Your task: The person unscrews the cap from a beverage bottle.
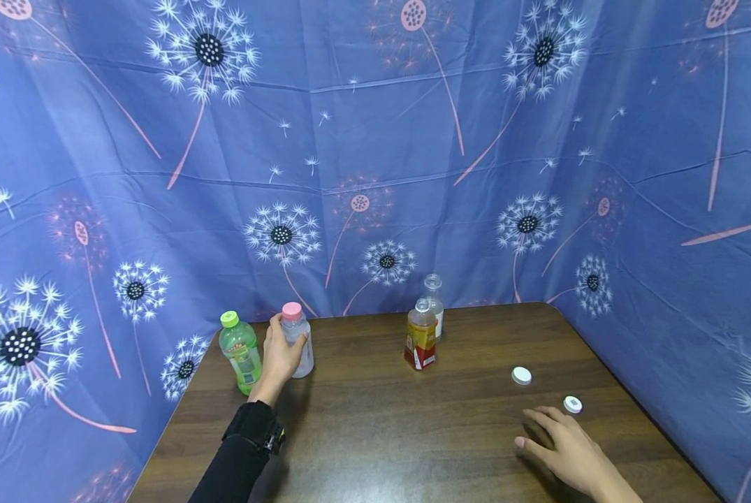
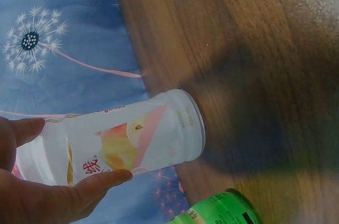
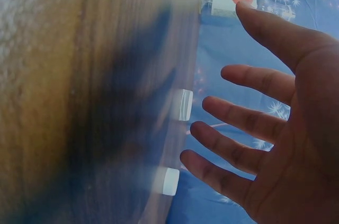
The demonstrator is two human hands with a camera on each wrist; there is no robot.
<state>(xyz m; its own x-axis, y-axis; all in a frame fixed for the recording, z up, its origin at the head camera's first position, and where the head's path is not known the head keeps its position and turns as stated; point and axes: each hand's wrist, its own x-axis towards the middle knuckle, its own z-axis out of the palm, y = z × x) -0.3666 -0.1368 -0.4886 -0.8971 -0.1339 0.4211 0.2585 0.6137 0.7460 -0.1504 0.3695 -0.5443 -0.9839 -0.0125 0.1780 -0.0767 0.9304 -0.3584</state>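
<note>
With thumb and fingers on either side, my left hand [image 1: 280, 355] grips a translucent white bottle [image 1: 305, 358] with a pink cap [image 1: 291, 311]. A fruit picture shows on the bottle's label [image 2: 124, 144] in the left wrist view. Just left of this hand stands a green bottle [image 1: 239, 355] with a light green cap. My right hand [image 1: 566, 450] hovers low over the table's right side, fingers spread and holding nothing. Two white caps lie beyond its fingers: one nearer [image 1: 573, 404] and one farther [image 1: 522, 376].
Toward the back of the brown wooden table [image 1: 362, 426] stand two capless bottles, one with a red and yellow label [image 1: 420, 339] and a clear one [image 1: 434, 300] behind it. A blue dandelion-print cloth [image 1: 375, 154] hangs along the back and sides.
</note>
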